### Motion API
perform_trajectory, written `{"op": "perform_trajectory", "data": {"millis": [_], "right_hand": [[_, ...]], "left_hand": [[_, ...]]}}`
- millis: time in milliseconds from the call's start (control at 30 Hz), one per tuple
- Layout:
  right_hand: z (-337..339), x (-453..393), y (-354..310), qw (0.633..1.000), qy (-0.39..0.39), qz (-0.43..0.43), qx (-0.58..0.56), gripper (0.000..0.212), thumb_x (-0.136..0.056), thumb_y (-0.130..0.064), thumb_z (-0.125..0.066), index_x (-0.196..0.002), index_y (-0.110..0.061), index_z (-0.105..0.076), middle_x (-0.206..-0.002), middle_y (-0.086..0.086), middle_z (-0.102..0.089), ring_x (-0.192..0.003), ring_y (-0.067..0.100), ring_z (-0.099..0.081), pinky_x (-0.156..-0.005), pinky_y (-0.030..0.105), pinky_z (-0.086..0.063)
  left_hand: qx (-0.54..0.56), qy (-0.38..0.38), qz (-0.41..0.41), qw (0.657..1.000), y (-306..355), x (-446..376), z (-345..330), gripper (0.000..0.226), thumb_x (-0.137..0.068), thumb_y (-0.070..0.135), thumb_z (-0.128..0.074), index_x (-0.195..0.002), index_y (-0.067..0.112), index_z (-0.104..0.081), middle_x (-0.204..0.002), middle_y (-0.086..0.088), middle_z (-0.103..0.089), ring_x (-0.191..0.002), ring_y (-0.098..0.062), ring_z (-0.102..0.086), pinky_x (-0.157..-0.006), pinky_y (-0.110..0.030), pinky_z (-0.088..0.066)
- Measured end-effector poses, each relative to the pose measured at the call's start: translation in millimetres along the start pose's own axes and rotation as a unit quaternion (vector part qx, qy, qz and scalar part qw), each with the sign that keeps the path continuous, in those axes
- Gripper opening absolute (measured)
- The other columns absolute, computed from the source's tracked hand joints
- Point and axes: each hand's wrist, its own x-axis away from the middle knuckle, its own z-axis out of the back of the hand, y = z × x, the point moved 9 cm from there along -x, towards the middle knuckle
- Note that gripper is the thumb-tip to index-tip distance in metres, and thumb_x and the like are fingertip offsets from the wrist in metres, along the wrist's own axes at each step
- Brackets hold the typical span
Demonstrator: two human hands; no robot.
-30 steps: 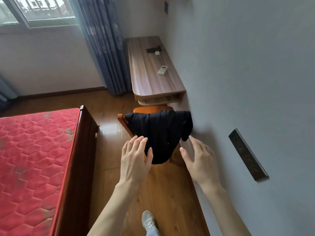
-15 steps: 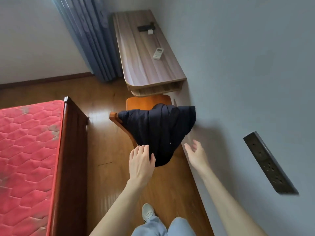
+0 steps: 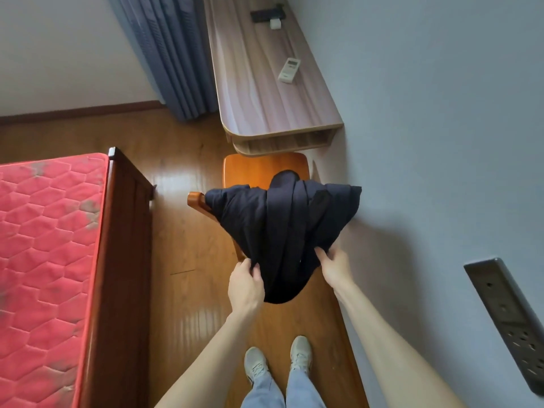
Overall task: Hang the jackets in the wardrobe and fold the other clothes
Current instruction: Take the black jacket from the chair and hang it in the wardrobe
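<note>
head view, looking down at a wooden chair (image 3: 265, 169) that stands against the wall. a dark navy jacket (image 3: 282, 231) is draped over the chair's backrest and hangs down its near side (only one backrest corner and part of the seat show past the cloth). the left hand (image 3: 245, 285) grips the jacket's lower left edge, fingers curled into the fabric; the right hand (image 3: 334, 267) pinches the lower right edge, thumb on top of the cloth. beyond the chair, a wall-mounted tabletop (image 3: 259, 92) carries a white remote (image 3: 289, 70) and, at its far end, a dark object (image 3: 266, 15) with a small white item just beside it. left of the chair, across a strip of wooden floor (image 3: 182, 245), stands a bed (image 3: 123, 260) with a red quilted mattress (image 3: 44, 260). blue curtains (image 3: 170, 54) hang beyond the chair, left of the tabletop. a dark power strip (image 3: 512, 322) is fixed to the wall right of the chair. two pale shoes (image 3: 278, 363) stand on the floor nearest the camera.
</note>
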Motion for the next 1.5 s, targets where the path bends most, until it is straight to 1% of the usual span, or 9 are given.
{"op": "perform_trajectory", "data": {"millis": [200, 267, 600, 667, 767, 900, 1033, 1300, 1500], "right_hand": [[20, 53, -38, 0.997, 0.011, 0.074, -0.021, 0.032, -0.112, -0.04, -0.04, -0.133, -0.03, -0.062, -0.126, -0.014, -0.069, -0.121, 0.01, -0.063, -0.106, 0.035, -0.05], [34, 69, -59, 0.993, 0.033, 0.103, -0.04, 0.038, -0.112, -0.04, -0.039, -0.141, -0.024, -0.057, -0.134, -0.008, -0.066, -0.126, 0.012, -0.061, -0.112, 0.037, -0.048], [86, 76, -200, 0.982, 0.079, 0.15, -0.085, 0.036, -0.106, -0.03, -0.057, -0.101, 0.005, -0.063, -0.102, 0.026, -0.068, -0.096, 0.039, -0.065, -0.079, 0.041, -0.059], [93, 73, -216, 0.983, 0.079, 0.137, -0.095, 0.028, -0.104, -0.025, -0.06, -0.088, -0.002, -0.064, -0.093, 0.015, -0.07, -0.085, 0.029, -0.066, -0.065, 0.024, -0.054], [98, 69, -230, 0.982, 0.054, 0.115, -0.139, 0.021, -0.103, -0.02, -0.063, -0.085, -0.009, -0.065, -0.098, 0.015, -0.071, -0.089, 0.027, -0.067, -0.077, 0.035, -0.056], [100, 66, -246, 0.983, 0.017, 0.105, -0.152, 0.02, -0.102, -0.02, -0.064, -0.091, -0.003, -0.065, -0.094, 0.017, -0.07, -0.086, 0.028, -0.067, -0.078, 0.042, -0.056], [104, 64, -256, 0.984, -0.017, 0.107, -0.144, 0.022, -0.101, -0.018, -0.065, -0.081, -0.009, -0.066, -0.084, 0.012, -0.072, -0.074, 0.022, -0.068, -0.063, 0.029, -0.055], [116, 71, -235, 0.991, 0.005, 0.134, 0.027, 0.025, -0.107, -0.034, -0.055, -0.114, -0.015, -0.069, -0.111, 0.006, -0.072, -0.1, 0.023, -0.068, -0.083, 0.037, -0.061], [109, 181, -271, 0.835, 0.278, 0.471, 0.055, 0.023, -0.107, -0.034, -0.054, -0.124, -0.019, -0.058, -0.127, -0.003, -0.054, -0.11, 0.01, -0.055, -0.09, 0.015, -0.049]], "left_hand": [[0.049, 0.013, 0.003, 0.999, 14, 9, 43, 0.029, -0.113, 0.025, -0.032, -0.134, 0.016, -0.05, -0.123, -0.001, -0.066, -0.106, -0.02, -0.067, -0.097, -0.037, -0.058], [0.063, 0.014, -0.023, 0.998, 29, 9, 61, 0.023, -0.113, 0.027, -0.034, -0.125, 0.02, -0.052, -0.11, 0.01, -0.066, -0.095, -0.008, -0.066, -0.08, -0.018, -0.054], [0.302, 0.01, -0.12, 0.946, 145, 26, 172, 0.022, -0.098, 0.031, -0.068, -0.113, 0.026, -0.053, -0.101, -0.002, -0.069, -0.081, -0.005, -0.074, -0.06, -0.021, -0.057], [0.335, -0.027, -0.141, 0.931, 167, 34, 179, 0.025, -0.098, 0.038, -0.067, -0.114, 0.023, -0.056, -0.104, -0.009, -0.07, -0.083, -0.012, -0.076, -0.063, -0.024, -0.058], [0.386, -0.102, -0.174, 0.9, 190, 44, 176, 0.036, -0.09, 0.043, -0.061, -0.122, 0.027, -0.063, -0.114, -0.011, -0.069, -0.101, -0.016, -0.074, -0.081, -0.027, -0.059], [0.218, -0.052, -0.319, 0.921, 225, 62, 175, 0.06, -0.085, 0.016, -0.062, -0.14, 0.037, -0.051, -0.126, 0.005, -0.066, -0.12, -0.012, -0.066, -0.096, -0.023, -0.056], [0.018, 0.132, -0.369, 0.92, 249, 63, 180, 0.032, -0.095, 0.003, -0.063, -0.121, 0.021, -0.063, -0.111, 0.005, -0.06, -0.106, -0.017, -0.055, -0.093, -0.044, -0.054], [-0.041, 0.181, -0.391, 0.902, 282, 56, 194, 0.016, -0.106, 0.012, -0.048, -0.099, 0.012, -0.063, -0.099, 0.006, -0.057, -0.094, -0.018, -0.05, -0.076, -0.042, -0.052], [0.021, 0.198, -0.35, 0.915, 299, 52, 198, 0.024, -0.107, 0.016, -0.046, -0.096, 0.01, -0.066, -0.094, 0.003, -0.066, -0.089, -0.018, -0.058, -0.076, -0.036, -0.05]]}}
